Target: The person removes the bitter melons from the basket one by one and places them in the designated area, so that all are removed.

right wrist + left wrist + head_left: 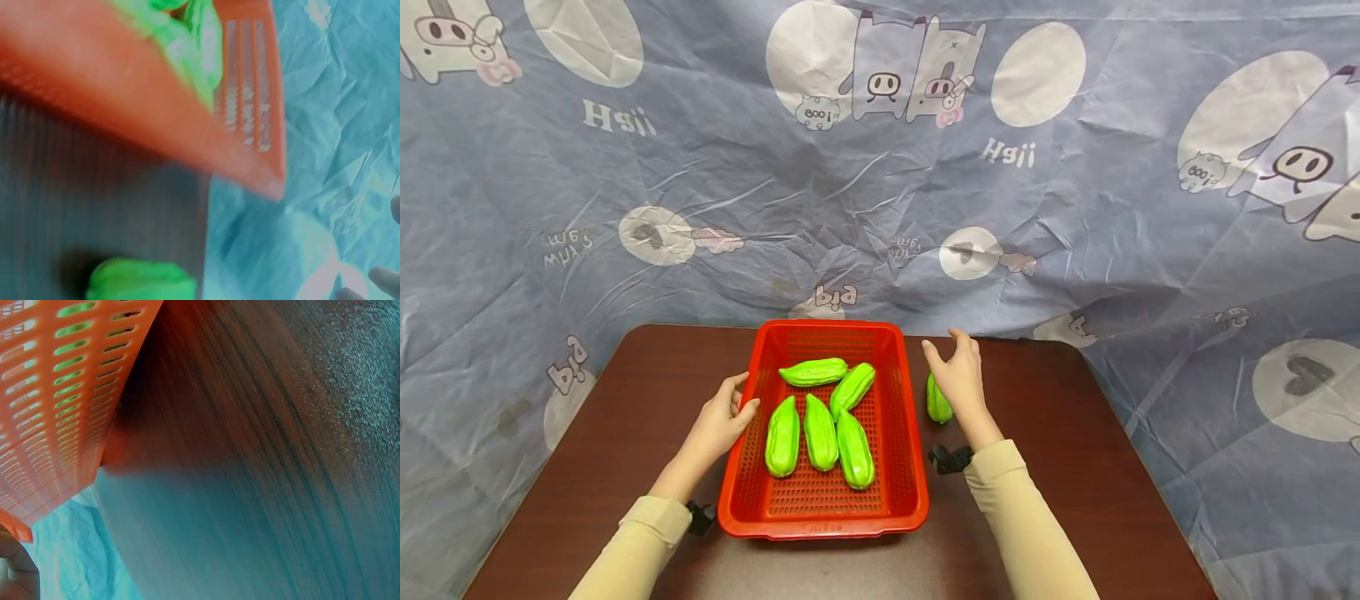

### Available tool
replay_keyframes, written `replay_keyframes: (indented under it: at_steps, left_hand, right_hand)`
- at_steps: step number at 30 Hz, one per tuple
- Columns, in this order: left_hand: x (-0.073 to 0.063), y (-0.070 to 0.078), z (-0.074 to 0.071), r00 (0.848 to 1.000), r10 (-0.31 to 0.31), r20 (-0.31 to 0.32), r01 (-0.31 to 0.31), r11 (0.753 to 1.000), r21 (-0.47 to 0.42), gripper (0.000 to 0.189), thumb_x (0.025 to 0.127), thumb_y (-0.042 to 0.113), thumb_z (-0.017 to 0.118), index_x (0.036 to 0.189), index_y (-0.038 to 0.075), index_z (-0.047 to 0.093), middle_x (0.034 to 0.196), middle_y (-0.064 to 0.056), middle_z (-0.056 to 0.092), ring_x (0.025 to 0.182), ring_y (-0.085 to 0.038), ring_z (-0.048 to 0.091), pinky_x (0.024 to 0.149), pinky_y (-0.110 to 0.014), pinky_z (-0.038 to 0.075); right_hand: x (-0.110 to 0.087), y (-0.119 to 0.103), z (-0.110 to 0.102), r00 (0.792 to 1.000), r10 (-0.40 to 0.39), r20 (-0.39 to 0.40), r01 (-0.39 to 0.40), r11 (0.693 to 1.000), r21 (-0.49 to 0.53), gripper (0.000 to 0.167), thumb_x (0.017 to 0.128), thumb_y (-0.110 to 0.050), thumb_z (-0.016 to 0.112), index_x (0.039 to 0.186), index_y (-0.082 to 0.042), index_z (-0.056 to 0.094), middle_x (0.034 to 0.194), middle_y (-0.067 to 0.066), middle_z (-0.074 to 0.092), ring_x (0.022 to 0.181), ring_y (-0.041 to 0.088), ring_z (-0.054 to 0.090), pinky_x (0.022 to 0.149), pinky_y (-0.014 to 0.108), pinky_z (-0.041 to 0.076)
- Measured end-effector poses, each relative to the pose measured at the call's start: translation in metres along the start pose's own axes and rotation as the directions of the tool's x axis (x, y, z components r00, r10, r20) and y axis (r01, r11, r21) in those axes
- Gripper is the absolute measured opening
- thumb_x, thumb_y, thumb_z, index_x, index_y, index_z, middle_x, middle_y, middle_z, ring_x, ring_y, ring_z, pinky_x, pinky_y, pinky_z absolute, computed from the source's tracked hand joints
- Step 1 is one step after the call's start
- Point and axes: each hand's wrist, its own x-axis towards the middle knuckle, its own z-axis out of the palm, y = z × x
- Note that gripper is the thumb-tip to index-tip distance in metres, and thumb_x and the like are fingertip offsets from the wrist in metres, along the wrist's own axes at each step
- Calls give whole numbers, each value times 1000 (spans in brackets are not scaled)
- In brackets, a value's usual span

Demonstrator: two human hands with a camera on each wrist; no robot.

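A red plastic basket [891, 500] with perforated walls and floor stands on the table. Inside lie several bright green, ridged gourds [782, 437] that look like bitter melons. At the basket's left side, my left hand [718, 421] holds the rim between thumb and fingers; the left wrist view catches only its fingers [15, 565] by the rim. One more green gourd [937, 402] lies on the table right of the basket, partly hidden by my right hand. That right hand [961, 379] is above it, thumb and fingers spread, holding nothing.
The dark brown wooden table [1045, 500] has rounded far corners. Behind and around it hangs a wrinkled grey-blue cloth [820, 225] with cartoon prints. Black wrist cameras sit at the left cuff [702, 518] and right cuff [951, 459].
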Motion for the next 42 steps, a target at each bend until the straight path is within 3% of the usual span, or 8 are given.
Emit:
replay_keyframes:
  at_steps: [8,18,24,34,42]
  left_hand:
    - [-3,-1,1,1000,-15,9,15,1000,-7,56,98,19,59,146,0,37,91,-10,55,72,-18,50,62,-29,43]
    - [-3,-2,0,1000,-3,-2,3,1000,-2,56,98,19,59,146,-1,37,90,-10,53,73,-18,49,62,-29,42]
    - [-3,-1,1,999,20,-38,-20,1000,-9,55,97,18,60,144,-2,39,87,-8,52,70,-17,48,58,-28,41]
    - [0,-2,0,1000,-16,5,17,1000,-6,56,98,19,59,147,0,37,91,-10,54,72,-17,50,60,-28,43]
    - [0,0,-1,1000,-6,9,6,1000,-9,57,98,20,60,146,0,37,91,-10,54,72,-18,51,61,-29,44]
  right_hand:
    - [-4,-33,21,998,-50,23,50,999,5,67,94,-47,61,145,-6,43,145,17,43,135,36,40,110,53,36]
    - [-19,-50,49,992,-97,80,98,995,-8,66,92,-44,65,143,-6,46,138,20,48,127,37,48,104,52,42]
    - [-32,-49,64,984,-72,161,80,996,-45,68,92,-45,65,144,-6,45,137,20,48,127,37,50,101,51,44]
    - [-43,-38,83,966,-61,249,92,989,-115,68,91,-41,67,144,-5,44,139,23,47,127,41,50,100,54,44]
    - [-50,-29,93,934,3,357,53,988,-148,70,90,-37,69,142,2,43,136,27,48,122,40,54,100,51,45]
